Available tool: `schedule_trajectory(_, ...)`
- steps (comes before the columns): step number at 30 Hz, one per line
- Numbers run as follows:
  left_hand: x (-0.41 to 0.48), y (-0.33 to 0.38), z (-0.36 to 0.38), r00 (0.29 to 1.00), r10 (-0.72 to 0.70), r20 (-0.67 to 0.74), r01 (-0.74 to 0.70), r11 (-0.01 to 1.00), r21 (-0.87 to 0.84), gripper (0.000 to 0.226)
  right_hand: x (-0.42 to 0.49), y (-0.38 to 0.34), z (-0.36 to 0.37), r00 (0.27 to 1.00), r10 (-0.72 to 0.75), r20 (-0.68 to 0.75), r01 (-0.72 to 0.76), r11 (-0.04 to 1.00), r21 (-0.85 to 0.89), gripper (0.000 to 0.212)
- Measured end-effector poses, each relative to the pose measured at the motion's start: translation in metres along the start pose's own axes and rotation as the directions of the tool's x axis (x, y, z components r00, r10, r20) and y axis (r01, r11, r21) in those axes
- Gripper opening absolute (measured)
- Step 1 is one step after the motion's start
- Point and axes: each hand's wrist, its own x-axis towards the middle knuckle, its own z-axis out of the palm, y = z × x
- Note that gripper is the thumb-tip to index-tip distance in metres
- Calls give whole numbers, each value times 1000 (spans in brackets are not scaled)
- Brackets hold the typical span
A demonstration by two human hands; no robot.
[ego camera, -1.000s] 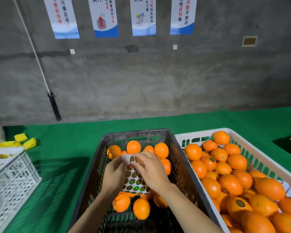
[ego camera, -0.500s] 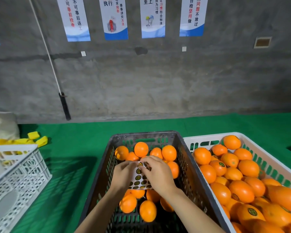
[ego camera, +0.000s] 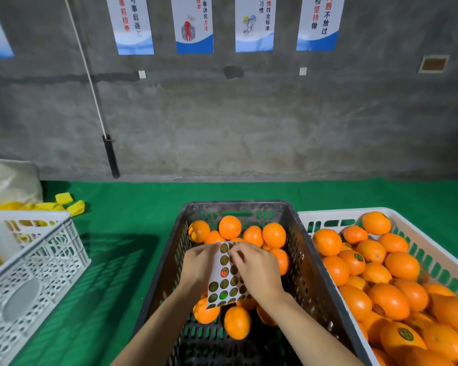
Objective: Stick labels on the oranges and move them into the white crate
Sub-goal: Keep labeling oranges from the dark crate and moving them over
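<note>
The left hand (ego camera: 198,268) still grips the label sheet (ego camera: 224,283). The right hand (ego camera: 259,270), just beside it, pinches the sheet's top. More sheet now shows below both hands.

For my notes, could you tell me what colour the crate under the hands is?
The crate is dark grey, best seen in the head view.

Light: moderately bright and even where you worked, arriving from upper left. Shadows: the lattice crate (ego camera: 37,260) threw a soft patterned shadow rightward over the green cloth (ego camera: 143,204). Glare: mild sheen on the oranges (ego camera: 402,265); coloured glints on the label sheet (ego camera: 225,283). Distortion: posters (ego camera: 195,25) leaned outward at your frame's edges. Focus: lower corners were soft.
</note>
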Motion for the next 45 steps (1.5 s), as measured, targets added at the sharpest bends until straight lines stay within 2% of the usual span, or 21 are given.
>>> schedule_trajectory(3, 4, 0, -1, 1000, 2, -7, -1, 1000, 21, 53, 1, 3, 2, 997, 56, 46, -61, 991, 116, 15)
schedule_trajectory(5, 3, -1, 1, 999, 28, 34, -31, 996, 83, 52, 4, 6, 4, 979, 141, 150, -172, 960, 220, 28)
schedule_trajectory(7, 1, -1, 1, 995, 61, 82, -71, 990, 124, 52, 6, 7, 5, 949, 198, 245, -272, 908, 319, 29)
schedule_trajectory(9, 1, -1, -1, 986, 94, 139, -111, 986, 121, 38, 6, 8, 5, 931, 219, 292, -325, 862, 390, 23)
schedule_trajectory(11, 4, -3, -3, 985, 116, 125, -133, 982, 135, 29, 6, 9, 6, 925, 216, 312, -331, 860, 388, 22)
schedule_trajectory(13, 6, -6, -3, 993, 96, 74, -106, 983, 151, 24, 3, 11, 7, 928, 215, 304, -323, 870, 372, 24)
schedule_trajectory(16, 4, -10, 0, 996, 39, 84, -50, 990, 134, 17, 0, 11, 9, 941, 208, 266, -299, 877, 375, 23)
schedule_trajectory(18, 7, -11, -2, 996, 4, 85, -7, 999, 42, 23, 0, 10, 9, 950, 215, 225, -290, 874, 390, 20)
schedule_trajectory(21, 12, -8, -5, 986, -17, 165, 34, 994, -102, 23, 3, 10, 7, 960, 220, 172, -271, 884, 382, 20)
schedule_trajectory(24, 12, -9, -5, 980, 17, 196, -8, 999, -46, 39, 4, 10, 6, 969, 204, 136, -238, 915, 326, 21)
schedule_trajectory(28, 14, -13, -7, 986, 73, 152, -81, 995, 50, 38, -1, 8, 11, 983, 117, 144, -138, 979, 149, 32)
schedule_trajectory(31, 15, -15, -7, 986, 85, 143, -101, 989, 104, 38, -4, 8, 13, 996, 68, 65, -70, 997, 30, 27)
schedule_trajectory(33, 15, -15, -6, 987, 89, 131, -104, 988, 110, 38, -5, 9, 14, 998, 55, 16, -55, 998, 10, 21)
schedule_trajectory(38, 13, -12, -4, 992, 66, 107, -73, 996, 56, 34, -5, 10, 14, 996, 86, 15, -87, 991, 106, 16)
schedule_trajectory(41, 12, -10, -6, 999, 22, -48, -23, 1000, -16, 29, -3, 7, 12, 992, 122, 9, -122, 974, 192, 17)
schedule_trajectory(43, 12, -6, -9, 987, 7, -160, -14, 999, -41, 27, -2, 7, 11, 975, 220, 39, -221, 920, 325, 16)
schedule_trajectory(45, 12, -4, -11, 974, 47, -220, -45, 999, 18, 31, 0, 12, 12, 924, 340, 174, -382, 833, 401, 18)
